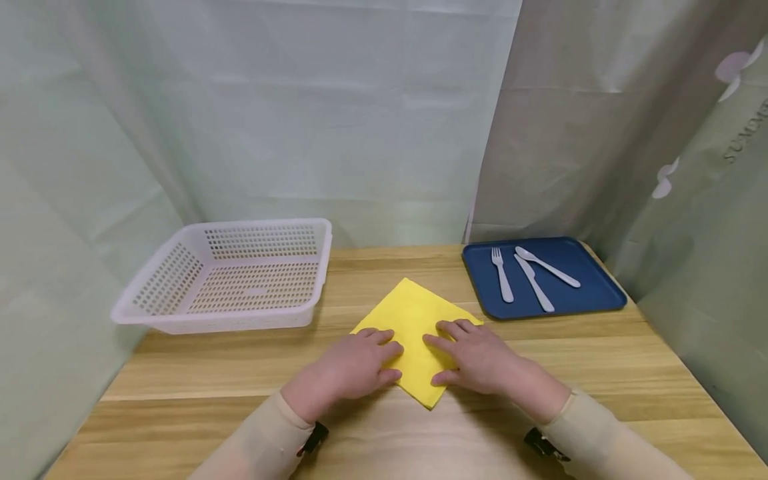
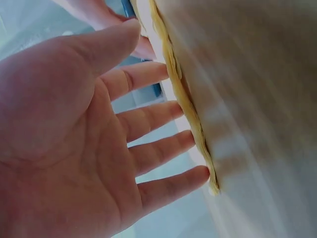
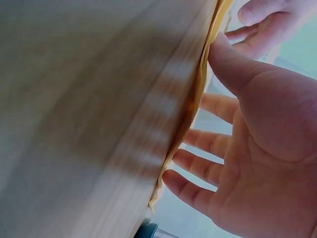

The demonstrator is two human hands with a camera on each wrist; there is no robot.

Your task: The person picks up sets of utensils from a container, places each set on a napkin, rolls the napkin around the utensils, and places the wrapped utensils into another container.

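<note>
A yellow cloth or napkin (image 1: 414,313), folded in layers, lies on the wooden table as a diamond with one corner toward me. My left hand (image 1: 360,363) rests on its left side with fingers spread. On the right side, my right hand (image 1: 474,357) touches the cloth with its fingers spread too. In the left wrist view, the left fingertips (image 2: 185,139) meet the layered yellow edge (image 2: 185,99). The right wrist view shows the right hand's fingertips (image 3: 171,178) along the opposite edge (image 3: 198,84), the thumb right at it.
A white perforated basket (image 1: 162,320) stands at the back left of the table (image 1: 228,373). At the back right is a blue tray (image 1: 588,293) holding a fork (image 1: 501,275), a knife (image 1: 534,283) and a spoon (image 1: 547,267). Curtains (image 1: 360,133) enclose the table's back and sides.
</note>
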